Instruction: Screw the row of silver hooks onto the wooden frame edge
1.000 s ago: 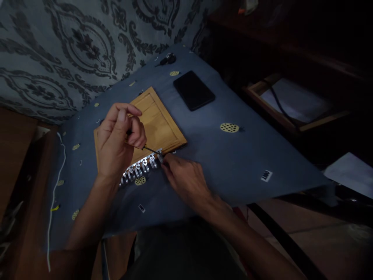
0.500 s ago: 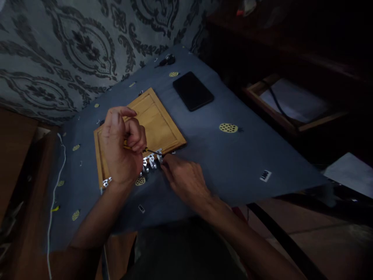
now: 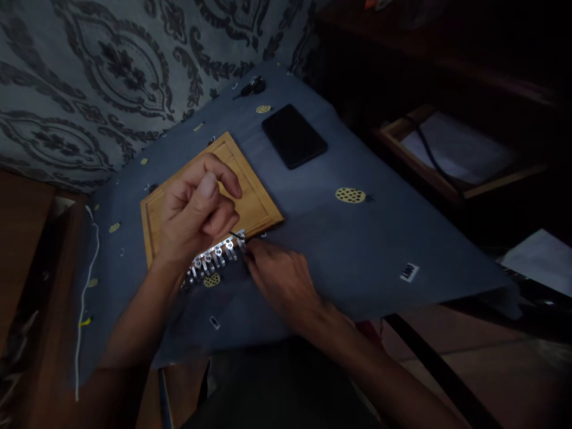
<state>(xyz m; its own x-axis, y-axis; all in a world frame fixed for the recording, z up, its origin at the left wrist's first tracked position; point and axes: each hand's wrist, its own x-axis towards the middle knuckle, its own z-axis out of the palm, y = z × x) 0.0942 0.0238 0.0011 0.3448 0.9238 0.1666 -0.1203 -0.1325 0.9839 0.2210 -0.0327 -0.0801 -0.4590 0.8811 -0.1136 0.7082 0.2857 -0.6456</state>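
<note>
A wooden panel [image 3: 252, 190] with a raised border lies on the blue patterned cloth. Along its near edge runs a shiny metal hook rail [image 3: 218, 256] with several hooks. My left hand [image 3: 196, 208] is closed above the panel, around a screwdriver [image 3: 235, 236]; its handle is hidden by the fingers and only the thin dark shaft shows, tip at the rail's right end. My right hand [image 3: 281, 277] has its fingers pinched at that same end, by the last hook. The fingertips are partly in shadow.
A black phone or tablet [image 3: 295, 137] lies beyond the panel. A small dark object [image 3: 254, 86] sits at the cloth's far corner. A white cord [image 3: 83, 304] runs down the left side. An open drawer [image 3: 460, 155] with papers is at right.
My left hand has turned at the wrist, its thumb now lying across toward the right, and the screwdriver's yellow handle is hidden. More of the hooks show. My right hand stays at the rail's end.
</note>
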